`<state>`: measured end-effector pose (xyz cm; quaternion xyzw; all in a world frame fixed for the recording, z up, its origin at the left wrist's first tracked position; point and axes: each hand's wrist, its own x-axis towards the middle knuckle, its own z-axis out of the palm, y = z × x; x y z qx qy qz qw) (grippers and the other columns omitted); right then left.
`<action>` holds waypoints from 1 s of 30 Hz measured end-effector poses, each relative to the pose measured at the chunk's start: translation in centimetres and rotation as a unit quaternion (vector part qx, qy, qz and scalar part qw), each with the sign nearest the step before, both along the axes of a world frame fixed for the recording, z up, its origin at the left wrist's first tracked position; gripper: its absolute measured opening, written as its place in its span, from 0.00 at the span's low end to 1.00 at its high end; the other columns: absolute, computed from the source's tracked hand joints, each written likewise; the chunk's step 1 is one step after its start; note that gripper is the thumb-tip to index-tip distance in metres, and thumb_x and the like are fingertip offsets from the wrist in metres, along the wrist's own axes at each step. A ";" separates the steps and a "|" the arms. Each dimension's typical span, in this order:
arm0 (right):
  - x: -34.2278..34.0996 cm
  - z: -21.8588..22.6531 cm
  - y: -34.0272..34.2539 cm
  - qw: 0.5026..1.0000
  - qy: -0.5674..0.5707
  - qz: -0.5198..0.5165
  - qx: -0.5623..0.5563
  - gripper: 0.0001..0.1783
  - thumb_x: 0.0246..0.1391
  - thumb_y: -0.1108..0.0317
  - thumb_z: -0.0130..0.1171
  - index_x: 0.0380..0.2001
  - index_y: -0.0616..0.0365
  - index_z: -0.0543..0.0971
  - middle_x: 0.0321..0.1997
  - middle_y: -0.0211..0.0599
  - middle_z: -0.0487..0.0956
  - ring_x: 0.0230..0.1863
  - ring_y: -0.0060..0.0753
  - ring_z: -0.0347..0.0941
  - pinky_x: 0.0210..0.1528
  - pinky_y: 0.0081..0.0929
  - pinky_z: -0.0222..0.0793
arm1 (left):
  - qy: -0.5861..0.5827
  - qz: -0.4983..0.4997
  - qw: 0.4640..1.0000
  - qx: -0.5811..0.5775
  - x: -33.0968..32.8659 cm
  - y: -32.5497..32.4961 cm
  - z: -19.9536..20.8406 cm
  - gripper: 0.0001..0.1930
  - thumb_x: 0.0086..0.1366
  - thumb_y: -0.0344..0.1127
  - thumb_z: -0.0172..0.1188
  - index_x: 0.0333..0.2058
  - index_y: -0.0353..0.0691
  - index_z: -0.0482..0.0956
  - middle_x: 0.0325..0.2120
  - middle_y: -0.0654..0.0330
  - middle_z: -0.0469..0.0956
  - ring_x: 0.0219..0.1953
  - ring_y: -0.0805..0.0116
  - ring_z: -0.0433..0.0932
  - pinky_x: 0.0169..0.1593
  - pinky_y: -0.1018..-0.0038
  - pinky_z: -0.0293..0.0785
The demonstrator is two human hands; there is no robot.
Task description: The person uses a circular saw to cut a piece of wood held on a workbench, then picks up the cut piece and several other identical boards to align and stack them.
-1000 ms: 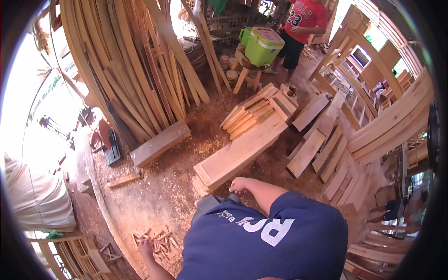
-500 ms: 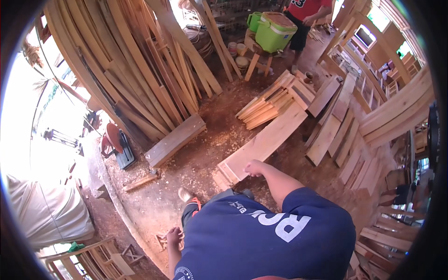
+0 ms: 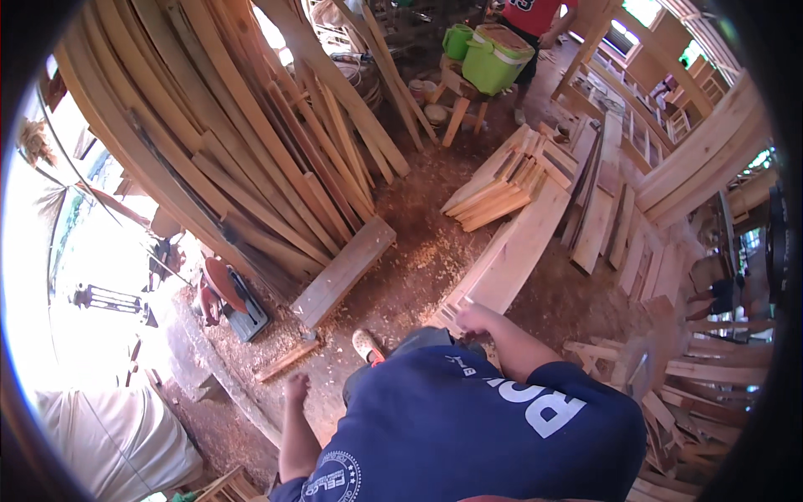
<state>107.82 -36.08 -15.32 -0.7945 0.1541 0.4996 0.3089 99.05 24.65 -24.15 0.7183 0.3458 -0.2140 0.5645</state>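
Note:
My right hand (image 3: 477, 319), fingers curled, is at the near end of a long pale wooden plank (image 3: 525, 251). Whether it grips the plank's edge or a small thing is too unclear to tell. At that near end lie narrow wooden strips (image 3: 446, 313), partly behind the hand. On the plank's far part rests a stack of short boards (image 3: 502, 180). My left hand (image 3: 297, 389) hangs out to the left, fingers loosely closed, with nothing seen in it. Nearest to it is a short wood offcut (image 3: 287, 360) on the floor.
Tall planks (image 3: 209, 125) lean at the left. A thick board (image 3: 345, 272) lies at their foot, beside a cut-off saw (image 3: 230, 297). More planks (image 3: 598, 217) lie at the right. A green cooler (image 3: 495, 63) stands on a wooden stool; a person in red (image 3: 535, 17) is behind.
My view has shifted, so the floor and planks sit differently. My left hand has come up and forward. The right hand stays by the plank's near end.

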 end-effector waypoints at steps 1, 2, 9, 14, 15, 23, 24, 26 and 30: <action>1.8 0.5 2.2 0.996 -0.066 -0.045 0.045 0.13 0.61 0.58 0.60 0.38 0.54 0.85 0.30 0.32 0.84 0.26 0.24 0.77 0.28 0.27 0.74 | -0.043 -0.056 0.996 0.052 2.7 3.3 -0.6 0.13 0.66 0.42 0.63 0.38 0.38 0.85 0.28 0.61 0.84 0.27 0.70 0.81 0.31 0.71 0.78; 2.3 1.0 2.9 0.984 -0.125 -0.101 0.078 0.12 0.61 0.59 0.60 0.38 0.54 0.86 0.30 0.33 0.84 0.27 0.25 0.78 0.30 0.27 0.75 | -0.040 -0.122 0.984 0.124 5.8 4.3 -0.8 0.15 0.65 0.43 0.62 0.40 0.38 0.86 0.27 0.61 0.85 0.27 0.71 0.82 0.32 0.71 0.79; 3.1 4.3 2.3 0.954 -0.243 -0.175 0.026 0.13 0.62 0.59 0.61 0.39 0.58 0.85 0.30 0.37 0.85 0.30 0.27 0.83 0.33 0.28 0.77 | -0.089 -0.087 0.991 0.049 19.4 1.9 -0.8 0.15 0.65 0.41 0.65 0.44 0.38 0.88 0.27 0.61 0.85 0.27 0.74 0.81 0.32 0.72 0.78; -0.9 1.9 0.9 0.953 -0.104 -0.285 -0.017 0.14 0.60 0.57 0.64 0.40 0.56 0.85 0.29 0.35 0.85 0.29 0.29 0.82 0.31 0.28 0.78 | 0.025 -0.335 0.934 0.125 20.5 -1.9 -3.9 0.23 0.63 0.56 0.60 0.48 0.49 0.88 0.41 0.49 0.87 0.50 0.51 0.85 0.57 0.60 0.79; -3.2 0.5 -0.8 0.981 -0.069 -0.177 -0.051 0.14 0.60 0.56 0.64 0.40 0.54 0.85 0.29 0.33 0.85 0.29 0.30 0.82 0.30 0.29 0.78 | 0.011 -0.424 0.898 0.115 20.6 -3.9 -4.4 0.24 0.64 0.58 0.61 0.48 0.48 0.88 0.42 0.48 0.87 0.50 0.51 0.85 0.55 0.59 0.79; -3.0 -6.5 2.0 0.948 0.051 -0.315 0.015 0.20 0.64 0.49 0.58 0.38 0.55 0.87 0.33 0.38 0.85 0.30 0.32 0.83 0.31 0.37 0.81 | -0.081 -0.777 0.566 0.264 28.0 -1.9 -2.0 0.16 0.69 0.48 0.56 0.49 0.52 0.84 0.48 0.54 0.85 0.51 0.50 0.84 0.52 0.54 0.80; -1.8 -7.3 0.3 0.946 0.043 -0.322 0.009 0.20 0.64 0.49 0.58 0.38 0.55 0.87 0.33 0.38 0.85 0.30 0.32 0.83 0.31 0.37 0.81 | -0.050 -0.791 0.549 0.267 29.7 -2.7 -1.6 0.15 0.69 0.47 0.56 0.50 0.52 0.84 0.50 0.54 0.85 0.52 0.50 0.84 0.52 0.53 0.80; -1.8 -7.9 -4.9 0.932 -0.020 -0.362 0.015 0.17 0.58 0.54 0.65 0.43 0.54 0.86 0.32 0.34 0.83 0.28 0.28 0.78 0.27 0.33 0.72 | 0.059 -0.683 0.691 0.228 33.1 -7.7 -0.5 0.14 0.69 0.44 0.55 0.48 0.51 0.85 0.52 0.54 0.84 0.54 0.49 0.83 0.54 0.51 0.80; 9.5 -2.2 -8.7 0.887 -0.051 -0.458 0.033 0.15 0.61 0.54 0.62 0.40 0.54 0.84 0.31 0.32 0.84 0.27 0.28 0.79 0.28 0.30 0.75 | 0.000 -0.753 0.528 0.393 42.1 -13.1 3.1 0.16 0.68 0.46 0.55 0.47 0.48 0.85 0.50 0.55 0.85 0.52 0.48 0.84 0.50 0.54 0.83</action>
